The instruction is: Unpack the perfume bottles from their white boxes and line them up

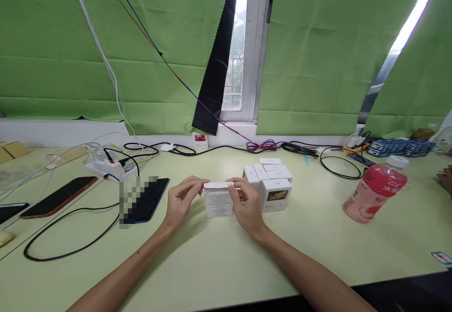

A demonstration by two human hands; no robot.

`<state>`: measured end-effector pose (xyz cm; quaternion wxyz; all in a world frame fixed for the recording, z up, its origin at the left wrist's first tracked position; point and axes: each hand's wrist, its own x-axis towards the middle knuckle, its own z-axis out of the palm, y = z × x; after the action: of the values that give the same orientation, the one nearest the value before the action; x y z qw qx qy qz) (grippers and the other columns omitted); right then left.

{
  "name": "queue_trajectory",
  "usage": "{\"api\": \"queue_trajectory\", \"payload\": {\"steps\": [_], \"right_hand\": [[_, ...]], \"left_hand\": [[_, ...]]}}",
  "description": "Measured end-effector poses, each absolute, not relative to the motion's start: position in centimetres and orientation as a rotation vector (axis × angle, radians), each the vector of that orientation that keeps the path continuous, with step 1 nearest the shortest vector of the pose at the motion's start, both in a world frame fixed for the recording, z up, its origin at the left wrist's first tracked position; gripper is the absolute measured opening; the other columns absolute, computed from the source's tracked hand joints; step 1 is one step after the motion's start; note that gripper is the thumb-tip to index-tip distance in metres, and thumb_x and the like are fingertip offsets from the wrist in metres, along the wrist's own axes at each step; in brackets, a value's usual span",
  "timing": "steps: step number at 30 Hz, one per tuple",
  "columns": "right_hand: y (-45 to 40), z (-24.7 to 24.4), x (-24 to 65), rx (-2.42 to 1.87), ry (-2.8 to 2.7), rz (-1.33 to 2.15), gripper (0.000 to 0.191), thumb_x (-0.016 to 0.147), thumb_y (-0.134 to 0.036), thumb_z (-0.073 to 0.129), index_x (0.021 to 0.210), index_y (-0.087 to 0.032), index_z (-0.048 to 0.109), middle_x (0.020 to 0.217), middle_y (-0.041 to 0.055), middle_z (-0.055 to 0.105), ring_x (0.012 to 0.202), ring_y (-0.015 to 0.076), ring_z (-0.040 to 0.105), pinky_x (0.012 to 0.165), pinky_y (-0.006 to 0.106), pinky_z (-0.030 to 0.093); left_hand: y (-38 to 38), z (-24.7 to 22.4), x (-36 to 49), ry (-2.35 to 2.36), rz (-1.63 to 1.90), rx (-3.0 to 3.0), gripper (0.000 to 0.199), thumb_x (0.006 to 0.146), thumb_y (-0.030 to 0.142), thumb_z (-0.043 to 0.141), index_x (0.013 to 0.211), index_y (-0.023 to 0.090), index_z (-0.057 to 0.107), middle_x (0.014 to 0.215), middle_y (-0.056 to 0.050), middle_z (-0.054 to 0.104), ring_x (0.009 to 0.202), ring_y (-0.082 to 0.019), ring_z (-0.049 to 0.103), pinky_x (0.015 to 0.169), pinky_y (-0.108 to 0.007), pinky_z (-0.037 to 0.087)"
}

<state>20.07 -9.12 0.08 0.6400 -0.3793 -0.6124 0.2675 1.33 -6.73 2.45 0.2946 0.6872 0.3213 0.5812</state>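
A small white carton (219, 204) stands upright on the pale green table, its printed text side facing me. Its top flap (216, 185) is slightly raised along the near edge. My left hand (181, 203) pinches the flap's left corner with thumb and fingertips. At the right corner my right hand (246, 203) grips the carton, thumb on the near face and fingers behind. Just right of that hand stand several similar white boxes (275, 199) grouped together, the front one bearing a picture of yellow flowers.
A pink drink bottle (376, 189) stands at the right. Phones (151, 201) and a looping black cable (70, 255) lie at the left, by a white power strip (109, 163). Cables run along the wall. Blue boxes (400, 148) sit back right; part of another person's hand (445, 177) shows at the right edge.
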Motion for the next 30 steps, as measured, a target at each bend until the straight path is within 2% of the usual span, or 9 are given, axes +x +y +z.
{"api": "queue_trajectory", "payload": {"steps": [3,6,10,14,17,25,30], "right_hand": [[-9.1,0.2,20.0,-0.871,-1.389,0.602,0.03,0.097,-0.04,0.049,0.084,-0.018,0.064,0.104,0.0098,0.067,0.069,0.0138,0.06,0.053,0.026,0.046],[-9.1,0.3,20.0,-0.877,-1.38,0.616,0.03,0.097,-0.041,0.05,0.083,-0.018,0.065,0.104,0.0096,0.067,0.068,0.014,0.06,0.049,0.025,0.045],[-9.0,0.2,19.9,-0.868,-1.357,0.632,0.028,0.096,-0.04,0.053,0.083,-0.019,0.065,0.103,0.0092,0.068,0.064,0.0131,0.059,0.046,0.025,0.043],[-9.0,0.2,19.9,-0.864,-1.337,0.635,0.027,0.095,-0.04,0.054,0.084,-0.018,0.066,0.103,0.0098,0.069,0.063,0.013,0.059,0.045,0.026,0.044],[-9.0,0.2,20.0,-0.864,-1.331,0.638,0.027,0.095,-0.04,0.055,0.084,-0.018,0.067,0.103,0.0095,0.069,0.063,0.0128,0.06,0.045,0.025,0.045],[-9.1,0.1,20.0,-0.885,-1.329,0.628,0.027,0.095,-0.04,0.055,0.088,-0.018,0.068,0.105,0.0095,0.07,0.064,0.0132,0.061,0.046,0.025,0.047],[-9.0,0.2,20.0,-0.9,-1.323,0.626,0.029,0.094,-0.043,0.055,0.088,-0.018,0.068,0.104,0.0092,0.071,0.057,0.0114,0.058,0.043,0.025,0.045]], "left_hand": [[-7.1,2.8,1.8,0.93,1.575,1.802,0.02,0.089,0.031,0.063,0.081,0.02,0.078,0.071,-0.003,0.062,0.067,-0.015,0.052,0.063,-0.027,0.041],[-7.3,2.9,2.2,1.005,1.608,1.748,0.019,0.085,0.032,0.069,0.073,0.019,0.075,0.068,-0.002,0.063,0.061,-0.013,0.05,0.057,-0.026,0.04],[-7.4,2.7,2.4,1.052,1.63,1.657,0.014,0.079,0.032,0.075,0.076,0.019,0.077,0.07,-0.002,0.067,0.052,-0.01,0.047,0.048,-0.025,0.04],[-7.5,2.6,2.3,1.069,1.628,1.611,0.014,0.076,0.032,0.077,0.076,0.018,0.078,0.062,0.0,0.065,0.048,-0.01,0.047,0.045,-0.024,0.041],[-7.6,2.8,2.4,1.058,1.608,1.616,0.013,0.077,0.031,0.077,0.076,0.018,0.077,0.055,0.001,0.062,0.046,-0.01,0.047,0.044,-0.024,0.04],[-7.5,2.7,2.5,1.067,1.582,1.647,0.015,0.078,0.033,0.076,0.078,0.018,0.076,0.06,0.0,0.064,0.046,-0.01,0.047,0.044,-0.024,0.039],[-7.4,3.0,2.5,1.057,1.559,1.638,0.016,0.077,0.034,0.076,0.08,0.018,0.075,0.06,0.0,0.063,0.046,-0.009,0.047,0.043,-0.023,0.038]]}}
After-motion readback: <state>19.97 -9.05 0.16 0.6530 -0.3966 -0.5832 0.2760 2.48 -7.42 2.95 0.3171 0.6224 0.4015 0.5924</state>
